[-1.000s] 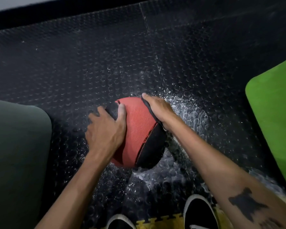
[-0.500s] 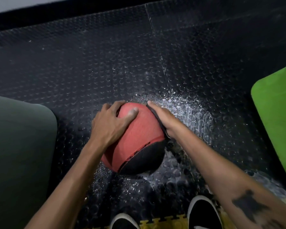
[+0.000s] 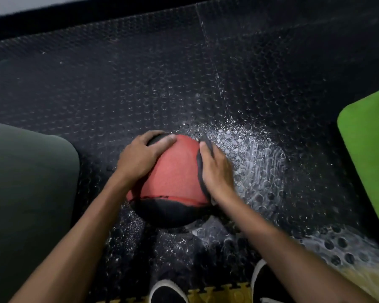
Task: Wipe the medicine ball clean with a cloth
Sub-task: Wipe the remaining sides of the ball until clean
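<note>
While my right hand (image 3: 217,171) presses the dark cloth (image 3: 202,169) flat-fingered against the medicine ball (image 3: 173,178) at frame centre, my left hand's fingers (image 3: 162,142) spread over its top. Wiping looks midway; the black underside remains. Since a second ago, the ball has rolled, seam now horizontal.
</note>
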